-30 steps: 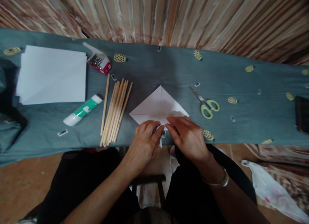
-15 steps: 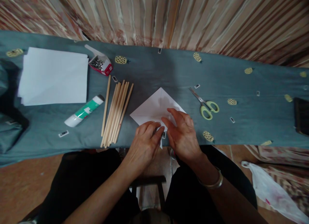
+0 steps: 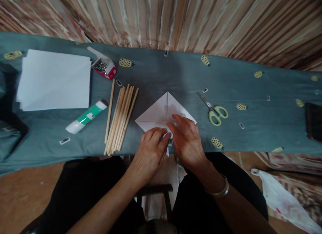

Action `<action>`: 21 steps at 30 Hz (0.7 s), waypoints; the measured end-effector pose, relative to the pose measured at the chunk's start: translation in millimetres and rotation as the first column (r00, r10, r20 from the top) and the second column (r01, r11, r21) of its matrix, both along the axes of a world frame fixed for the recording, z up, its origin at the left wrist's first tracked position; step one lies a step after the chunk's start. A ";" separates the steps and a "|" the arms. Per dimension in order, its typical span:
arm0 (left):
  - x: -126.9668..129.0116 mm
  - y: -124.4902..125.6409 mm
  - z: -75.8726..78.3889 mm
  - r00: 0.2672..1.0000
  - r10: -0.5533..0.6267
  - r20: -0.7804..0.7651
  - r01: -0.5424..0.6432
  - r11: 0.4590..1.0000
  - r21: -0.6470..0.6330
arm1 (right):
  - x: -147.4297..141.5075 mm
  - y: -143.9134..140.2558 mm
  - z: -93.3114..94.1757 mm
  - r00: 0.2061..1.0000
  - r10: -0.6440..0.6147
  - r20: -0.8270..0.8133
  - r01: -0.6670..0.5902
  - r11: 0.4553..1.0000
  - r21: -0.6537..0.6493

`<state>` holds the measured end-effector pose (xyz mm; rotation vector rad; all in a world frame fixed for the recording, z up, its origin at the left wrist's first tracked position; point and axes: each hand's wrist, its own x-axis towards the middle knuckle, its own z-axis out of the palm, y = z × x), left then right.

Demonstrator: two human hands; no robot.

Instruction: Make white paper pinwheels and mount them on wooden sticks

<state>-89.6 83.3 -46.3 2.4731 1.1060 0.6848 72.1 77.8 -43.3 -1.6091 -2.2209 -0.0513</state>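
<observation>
A sheet of white paper (image 3: 154, 113) lies turned like a diamond at the table's near edge, with crease lines meeting toward its middle. My left hand (image 3: 152, 146) is closed on the paper's lower left part, thumb and fingers pinching a folded flap that hangs slightly over the edge. On the lower right part rests my right hand (image 3: 188, 138), its thumb and forefinger apart and touching or just above the sheet. Both hands hide the paper's lower half. A bracelet circles my right wrist.
Left of the paper lie several wooden sticks (image 3: 120, 121), a glue stick (image 3: 87, 116), an open red box (image 3: 104, 66) of small metal pieces and a paper stack (image 3: 55, 80). Green-handled scissors (image 3: 213, 111) lie to the right. A dark object (image 3: 313, 121) sits at the far right.
My right hand has shifted slightly left and down over the paper, baring a little more of its right corner. My left hand keeps its pinch.
</observation>
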 end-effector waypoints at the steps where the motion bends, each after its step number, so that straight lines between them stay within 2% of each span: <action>1: 0.1 0.0 -0.1 1.000 0.000 0.001 0.000 1.000 0.004 | -0.1 0.0 -0.1 1.000 0.004 0.004 -0.004 1.000 0.010; 4: -0.4 0.1 0.2 1.000 -0.003 0.000 0.003 1.000 0.000 | -0.3 0.0 -0.4 1.000 0.005 0.020 -0.006 1.000 0.025; 13: -1.2 1.6 3.5 1.000 -0.009 -0.022 0.008 0.999 -0.033 | -8.8 -0.9 -6.7 1.000 0.015 0.002 -0.014 0.999 -0.040; 15: -1.1 1.6 2.7 1.000 -0.010 -0.021 0.009 0.999 -0.033 | -4.9 -0.4 -1.5 0.998 0.012 -0.063 -0.017 0.997 -0.075; 19: -1.3 2.3 0.6 1.000 -0.001 -0.017 0.001 0.999 -0.032 | 15.7 12.3 12.9 0.949 -0.027 -0.315 -0.013 0.992 -0.122; 21: -1.7 3.1 0.7 1.000 -0.001 -0.018 0.000 0.999 -0.049 | 26.4 26.2 14.3 0.938 -0.081 -0.336 0.050 0.994 -0.099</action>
